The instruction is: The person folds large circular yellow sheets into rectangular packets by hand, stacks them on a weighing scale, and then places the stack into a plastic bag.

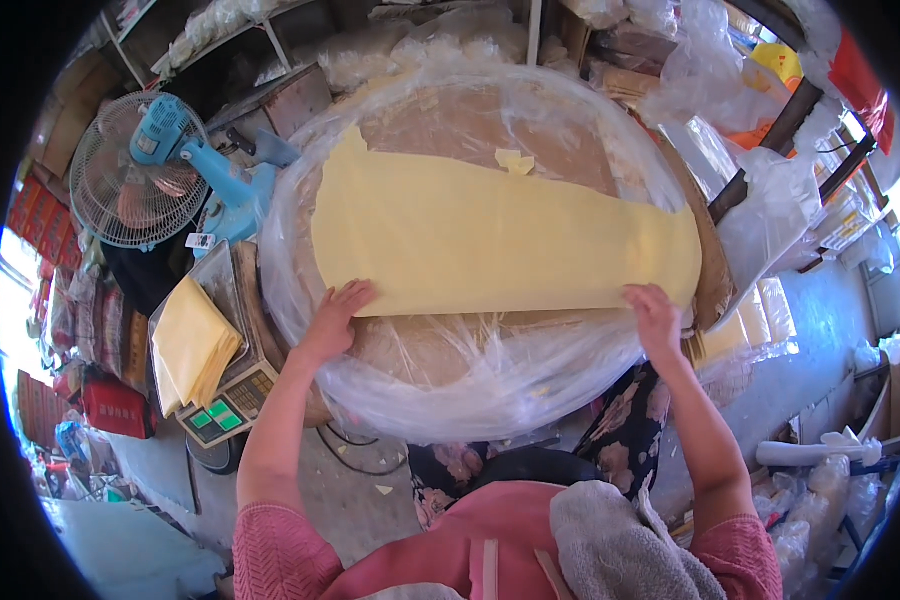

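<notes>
1. The fingers of my left hand (338, 318) are extended and slightly parted, laid flat on the near left corner of the yellow sheet (500, 235); they press on its surface and are not closed around anything.
2. The fingers of my right hand (658, 322) are bent, their tips touching the sheet's near edge toward its right end. Whether thumb and forefinger pinch that edge between them, I cannot tell.
3. The sheet lies spread out ahead of both sets of fingers. Its near edge runs nearly straight from one hand to the other; its far edge is uneven, rising to a pointed tab beyond my left fingers, and its right end extends past my right fingers.
4. Beneath the sheet and my fingers is a round work surface (415, 358), covered with crumpled clear plastic film (440, 415).
5. Just beyond the sheet's far edge, ahead of and between my hands, rests a small yellow scrap (515, 161).
6. To the left of my left fingers, a stack of folded yellow sheets (192, 345) sits on a scale (232, 408), whose keypad and green display face my side.
7. Farther ahead and left of those fingers stands a blue fan (160, 132).
</notes>
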### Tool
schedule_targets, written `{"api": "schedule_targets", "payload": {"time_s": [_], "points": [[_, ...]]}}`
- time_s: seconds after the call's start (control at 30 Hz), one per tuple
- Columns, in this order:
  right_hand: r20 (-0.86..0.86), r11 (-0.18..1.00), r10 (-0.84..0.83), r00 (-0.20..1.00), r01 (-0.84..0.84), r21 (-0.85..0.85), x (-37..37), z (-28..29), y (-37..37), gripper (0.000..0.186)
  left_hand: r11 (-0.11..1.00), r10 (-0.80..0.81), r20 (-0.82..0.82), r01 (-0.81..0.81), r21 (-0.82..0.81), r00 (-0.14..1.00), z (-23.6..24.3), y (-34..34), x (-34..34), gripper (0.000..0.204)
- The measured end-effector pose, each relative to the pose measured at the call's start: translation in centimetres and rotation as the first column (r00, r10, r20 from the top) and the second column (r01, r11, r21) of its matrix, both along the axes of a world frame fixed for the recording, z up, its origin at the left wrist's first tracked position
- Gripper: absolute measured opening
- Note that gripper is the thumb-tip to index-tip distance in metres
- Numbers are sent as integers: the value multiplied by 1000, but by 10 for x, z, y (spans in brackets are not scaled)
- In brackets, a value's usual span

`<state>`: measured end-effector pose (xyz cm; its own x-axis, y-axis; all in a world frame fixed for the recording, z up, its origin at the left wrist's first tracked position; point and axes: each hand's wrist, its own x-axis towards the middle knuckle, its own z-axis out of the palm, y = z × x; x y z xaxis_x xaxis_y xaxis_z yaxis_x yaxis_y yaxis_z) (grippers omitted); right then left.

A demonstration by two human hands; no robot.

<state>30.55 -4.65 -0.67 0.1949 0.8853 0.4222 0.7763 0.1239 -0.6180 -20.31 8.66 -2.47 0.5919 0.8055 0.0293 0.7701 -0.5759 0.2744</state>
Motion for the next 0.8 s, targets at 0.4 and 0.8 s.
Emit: {"api": "schedule_targets", "payload": {"time_s": [0.4, 0.8], "points": [[325, 948, 211, 922, -274, 160, -7, -20, -18, 24, 937, -29, -100, 62, 345, 995, 2, 5, -57, 40], [-499, 924, -86, 862, -119, -364, 50, -66, 20, 12, 846, 485, 292, -356, -397, 825, 9, 60, -46, 31]]}}
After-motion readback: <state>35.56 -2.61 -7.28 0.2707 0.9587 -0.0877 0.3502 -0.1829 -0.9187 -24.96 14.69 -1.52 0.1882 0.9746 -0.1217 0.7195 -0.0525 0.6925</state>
